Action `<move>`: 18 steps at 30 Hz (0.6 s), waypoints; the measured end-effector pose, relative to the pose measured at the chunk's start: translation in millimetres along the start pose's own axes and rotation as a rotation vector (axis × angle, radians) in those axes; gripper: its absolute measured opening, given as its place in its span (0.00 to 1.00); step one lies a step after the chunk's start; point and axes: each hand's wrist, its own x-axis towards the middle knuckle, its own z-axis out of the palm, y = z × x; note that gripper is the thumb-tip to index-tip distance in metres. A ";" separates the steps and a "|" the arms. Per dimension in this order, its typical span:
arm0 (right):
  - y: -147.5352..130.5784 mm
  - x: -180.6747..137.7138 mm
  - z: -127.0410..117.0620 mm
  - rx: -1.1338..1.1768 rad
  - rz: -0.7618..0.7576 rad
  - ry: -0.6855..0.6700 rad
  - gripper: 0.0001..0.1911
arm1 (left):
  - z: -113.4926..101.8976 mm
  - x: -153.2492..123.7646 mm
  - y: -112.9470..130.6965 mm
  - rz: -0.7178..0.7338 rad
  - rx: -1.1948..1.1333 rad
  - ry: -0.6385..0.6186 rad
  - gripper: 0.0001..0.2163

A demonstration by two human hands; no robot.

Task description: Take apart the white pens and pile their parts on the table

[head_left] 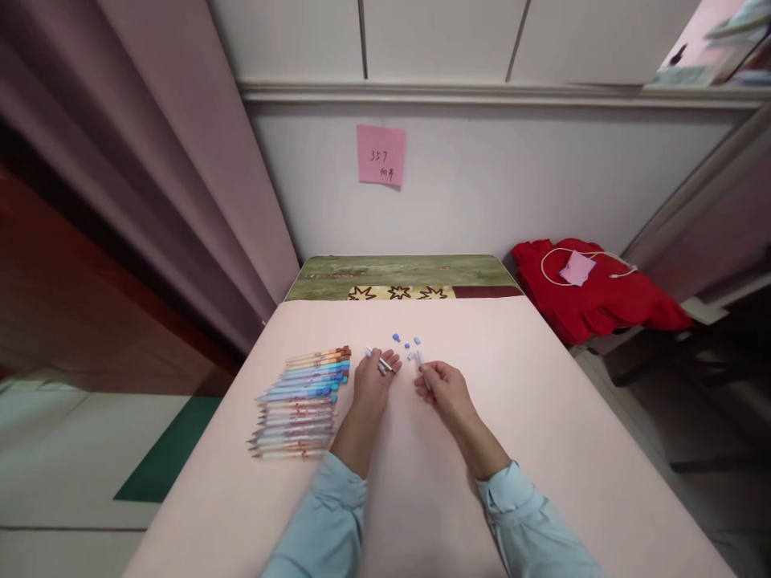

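My left hand (pixel 373 379) rests on the pale pink table (pixel 542 417) with its fingers closed on a thin white pen part (pixel 379 361) that sticks out to the left. My right hand (pixel 442 385) is closed on another white pen piece (pixel 420 363) pointing up and away. Just beyond both hands lie several small blue caps (pixel 406 343), loose on the table. To the left of my left hand sits a row of several pens (pixel 304 399), side by side, with brown, blue and white ends.
A green patterned surface (pixel 401 274) adjoins the table's far edge. A red cloth (pixel 593 293) with a white cord and a pink note lies at the right. A pink sticky note (pixel 381 155) hangs on the wall. A curtain (pixel 150 160) hangs at the left.
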 end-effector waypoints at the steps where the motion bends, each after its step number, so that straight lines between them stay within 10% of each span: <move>1: -2.0 5.5 0.7 -0.058 -0.035 0.020 0.17 | 3.8 2.7 3.4 -0.035 0.011 0.007 0.05; 10: -18.3 29.5 -13.4 -0.526 -0.310 0.182 0.12 | 21.3 14.5 16.1 -0.044 0.203 0.060 0.09; 18: -14.4 49.6 -19.6 -0.607 -0.210 0.205 0.17 | 19.3 25.2 13.9 0.039 0.402 0.077 0.07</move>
